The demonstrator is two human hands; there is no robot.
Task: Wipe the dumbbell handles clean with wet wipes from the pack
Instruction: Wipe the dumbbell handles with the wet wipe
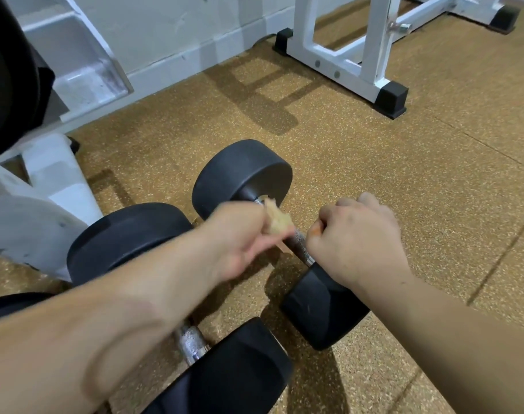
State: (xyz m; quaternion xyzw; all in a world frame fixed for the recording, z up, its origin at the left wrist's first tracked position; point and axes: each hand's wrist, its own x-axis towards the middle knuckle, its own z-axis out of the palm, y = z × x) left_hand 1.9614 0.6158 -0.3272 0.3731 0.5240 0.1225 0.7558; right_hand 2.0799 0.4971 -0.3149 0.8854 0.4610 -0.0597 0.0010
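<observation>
A speckled tan rubber floor [404, 180] is being taken up by everything in view. A white painted steel frame with black rubber feet [371, 55] is being shown standing at the upper right, and a white metal rack [46, 180] is being shown at the left edge. Two black round-headed dumbbells with knurled chrome bars are lying side by side on the floor. The near dumbbell [126, 234] is being crossed by the left forearm, with a short stretch of its near handle [192, 342] being shown below the arm. The far dumbbell [243, 171] is lying just beside it on the right, angled from upper left to lower right. The upper part of the far handle [302, 249] is being covered by the blurred left hand [240, 237], which is being clamped round a crumpled pale wet wipe [277, 221] pressed to the bar next to the upper head. The right hand [359, 243] is being held with curled fingers against the lower part of the same bar; whether it is gripping cannot be told. The hands are being held close together, not touching, with bare chrome being shown between them
</observation>
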